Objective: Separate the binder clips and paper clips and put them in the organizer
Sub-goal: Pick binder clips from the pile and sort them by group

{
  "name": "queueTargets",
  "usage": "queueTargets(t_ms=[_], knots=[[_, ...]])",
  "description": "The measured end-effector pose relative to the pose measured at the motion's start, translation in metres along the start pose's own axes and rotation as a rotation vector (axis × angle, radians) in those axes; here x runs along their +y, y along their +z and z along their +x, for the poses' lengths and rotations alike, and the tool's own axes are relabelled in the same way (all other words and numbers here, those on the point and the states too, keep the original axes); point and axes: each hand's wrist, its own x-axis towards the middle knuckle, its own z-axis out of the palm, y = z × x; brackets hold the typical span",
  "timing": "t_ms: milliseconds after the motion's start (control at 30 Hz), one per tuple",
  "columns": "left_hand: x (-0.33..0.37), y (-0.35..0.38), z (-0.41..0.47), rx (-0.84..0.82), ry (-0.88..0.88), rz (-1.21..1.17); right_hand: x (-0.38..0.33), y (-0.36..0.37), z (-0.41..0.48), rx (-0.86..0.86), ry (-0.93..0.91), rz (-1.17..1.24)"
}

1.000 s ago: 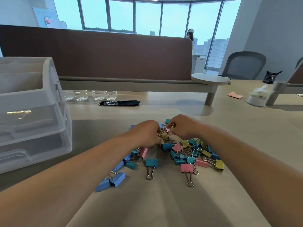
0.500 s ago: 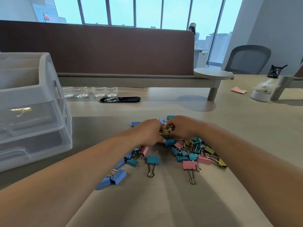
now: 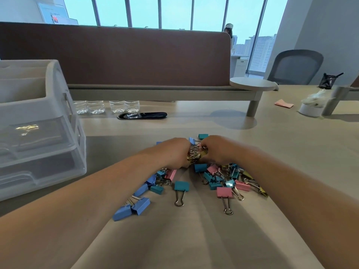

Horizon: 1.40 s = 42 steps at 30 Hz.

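A pile of binder clips (image 3: 215, 179) in blue, teal, pink and yellow lies spread on the beige desk in front of me. My left hand (image 3: 174, 152) and my right hand (image 3: 217, 150) meet at the far side of the pile, fingers curled around a tangled bunch of clips (image 3: 195, 153) with gold and silver wire showing between them. Whether paper clips are in that bunch is hard to tell. The white organizer (image 3: 38, 121) with clear drawers stands at the left, its drawers closed.
Several water bottles (image 3: 106, 106) and a black oval cable port (image 3: 142, 115) sit behind the pile under a brown divider (image 3: 116, 55). At the far right are a white round container (image 3: 309, 109), pink notes (image 3: 284, 103) and a grey chair (image 3: 295, 66).
Both hands have stayed at the far edge of the pile and drawn closer together around the bunch of clips. My head has moved slightly, shifting the view.
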Motion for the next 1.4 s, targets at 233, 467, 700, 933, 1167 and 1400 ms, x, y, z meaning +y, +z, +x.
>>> queueTargets(t_ms=[233, 467, 700, 933, 1167, 1400], knots=[[-0.002, -0.003, -0.007, 0.017, 0.025, 0.027, -0.003, 0.001, -0.001, 0.025, 0.008, -0.002], [-0.017, -0.014, -0.013, 0.081, -0.004, 0.044, -0.006, -0.001, -0.004, 0.038, 0.023, -0.016], [-0.027, -0.021, -0.027, 0.06, -0.012, -0.049, -0.005, -0.002, -0.004, 0.009, 0.039, 0.004], [-0.037, -0.028, -0.031, 0.147, -0.063, -0.183, -0.009, -0.01, -0.004, 0.14, 0.093, 0.117], [-0.041, -0.027, -0.031, 0.205, -0.099, -0.244, -0.03, 0.005, 0.005, 0.233, 0.117, 0.049], [-0.044, -0.018, -0.03, 0.245, -0.093, -0.28, -0.036, 0.011, 0.014, 0.151, 0.15, -0.029]])
